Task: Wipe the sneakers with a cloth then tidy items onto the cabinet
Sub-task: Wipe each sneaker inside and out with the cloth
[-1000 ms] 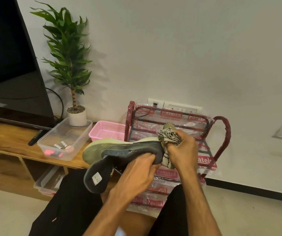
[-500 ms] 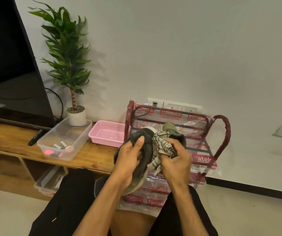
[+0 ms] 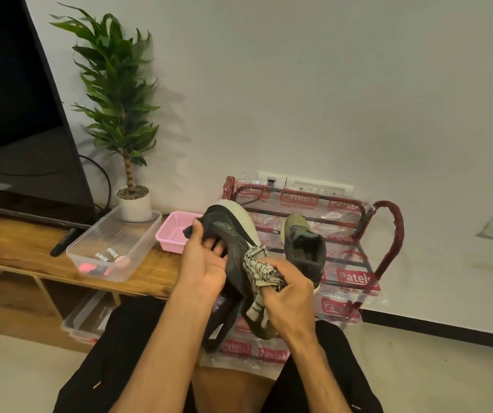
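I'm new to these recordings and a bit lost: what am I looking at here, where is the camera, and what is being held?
There is no machine here, just a person's two bare hands. The single picture comes from a camera worn on the head, looking forward and down. The left hand holds a dark sneaker; the right hand grips a patterned cloth at its side. A second sneaker sits on the plastic-wrapped red rack. On the wooden cabinet stand a clear tub, a pink basket and a potted plant.
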Tool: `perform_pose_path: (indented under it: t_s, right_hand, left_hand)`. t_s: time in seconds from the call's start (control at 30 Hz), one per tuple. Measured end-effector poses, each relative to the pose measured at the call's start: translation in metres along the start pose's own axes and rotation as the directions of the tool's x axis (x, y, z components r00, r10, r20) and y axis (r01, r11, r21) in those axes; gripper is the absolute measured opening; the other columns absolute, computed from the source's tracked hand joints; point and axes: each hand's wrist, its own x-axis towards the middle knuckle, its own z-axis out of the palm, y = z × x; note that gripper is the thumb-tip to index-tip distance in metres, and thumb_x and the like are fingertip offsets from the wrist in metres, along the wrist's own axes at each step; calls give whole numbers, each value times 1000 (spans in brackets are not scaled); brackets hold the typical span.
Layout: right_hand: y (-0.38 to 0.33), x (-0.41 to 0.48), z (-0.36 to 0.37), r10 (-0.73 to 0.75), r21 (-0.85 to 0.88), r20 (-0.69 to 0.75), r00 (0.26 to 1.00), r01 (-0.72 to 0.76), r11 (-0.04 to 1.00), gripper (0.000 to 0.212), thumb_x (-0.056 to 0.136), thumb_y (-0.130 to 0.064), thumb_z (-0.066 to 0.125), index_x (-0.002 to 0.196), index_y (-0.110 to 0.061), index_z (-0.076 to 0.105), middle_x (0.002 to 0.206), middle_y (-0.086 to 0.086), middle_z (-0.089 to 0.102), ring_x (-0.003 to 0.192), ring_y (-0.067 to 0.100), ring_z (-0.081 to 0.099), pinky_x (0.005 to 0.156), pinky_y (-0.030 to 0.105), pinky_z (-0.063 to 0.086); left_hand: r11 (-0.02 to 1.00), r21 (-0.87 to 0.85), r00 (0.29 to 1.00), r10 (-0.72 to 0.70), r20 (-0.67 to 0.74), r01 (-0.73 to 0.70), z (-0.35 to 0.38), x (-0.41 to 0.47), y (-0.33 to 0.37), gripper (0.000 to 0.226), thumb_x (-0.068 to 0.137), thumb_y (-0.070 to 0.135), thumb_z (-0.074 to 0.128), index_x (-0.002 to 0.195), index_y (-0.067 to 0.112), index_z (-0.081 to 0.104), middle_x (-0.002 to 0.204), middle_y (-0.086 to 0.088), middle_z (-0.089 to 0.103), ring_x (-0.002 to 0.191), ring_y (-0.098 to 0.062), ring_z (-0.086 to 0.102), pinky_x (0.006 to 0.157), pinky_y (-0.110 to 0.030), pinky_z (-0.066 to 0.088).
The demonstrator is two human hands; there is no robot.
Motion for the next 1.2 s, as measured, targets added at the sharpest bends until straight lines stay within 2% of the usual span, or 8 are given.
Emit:
perform_pose_path:
  t_s: [0.17,0.27,0.37,0.57,0.77,0.9,1.03,1.2]
  right_hand:
    - [27,-8,-4,233,-164,94,968,-216,963,28,81,-16,70,99,-36,72,81,-14,73,72,4,68,64,36,59]
    - [27,-12,-8,304,-90,-21,952,-305,948,33,79,-5,70,94,-34,71,78,-12,71,72,6,68,60,26,57]
    - [29,-12,-13,478,187,-45,877,-462,867,48,74,1,80,99,-36,60,92,-5,72,82,14,72,70,37,61]
    - [30,-13,-30,570,423,411,711,-703,572,72,63,22,76,122,-14,56,107,19,71,95,34,71,81,48,59]
    - [12,-24,-27,208,266,753,624,-578,771,102,71,13,78,144,-46,38,130,16,59,118,33,62,102,50,49]
    - [-11,-20,-18,129,-16,853,505,-224,975,106,78,2,73,142,-65,22,154,-26,30,141,-2,32,116,25,30]
    - [-23,-23,-6,208,-176,743,637,-115,978,101,72,6,57,125,-74,26,150,-22,39,136,5,39,107,29,41]
    - [-16,-21,8,232,-198,424,875,-160,967,74,69,2,56,115,-53,39,95,-12,57,85,14,57,62,33,48]
  left_hand:
    - [987,-162,996,-6,-91,-9,-10,11,4,37,102,42,44,114,10,57,142,-12,52,135,-29,45,101,-48,39]
    - [963,-270,986,-27,-163,-18,-13,10,8,52,102,44,42,140,8,44,149,-12,45,140,-29,39,113,-51,30]
    - [950,-309,980,-26,-197,-37,-19,11,9,57,102,48,40,146,11,37,151,-11,43,141,-28,38,114,-52,28]
    - [909,-408,975,-6,-221,-87,-20,15,17,56,103,48,39,146,12,37,151,-12,43,142,-29,37,114,-48,30]
    - [871,-477,978,18,-209,-118,-21,21,18,56,102,47,42,146,13,38,147,-14,45,138,-30,41,112,-48,33]
    - [859,-498,980,21,-198,-119,-17,23,13,57,100,50,43,144,13,42,145,-15,46,136,-30,43,113,-47,35]
    - [850,-516,983,5,-182,-100,-12,25,4,58,99,50,45,143,12,43,142,-16,48,134,-31,45,112,-47,36]
    - [852,-520,992,-7,-124,-59,-9,28,-2,54,101,43,46,144,11,39,147,-16,43,139,-31,40,115,-48,33]
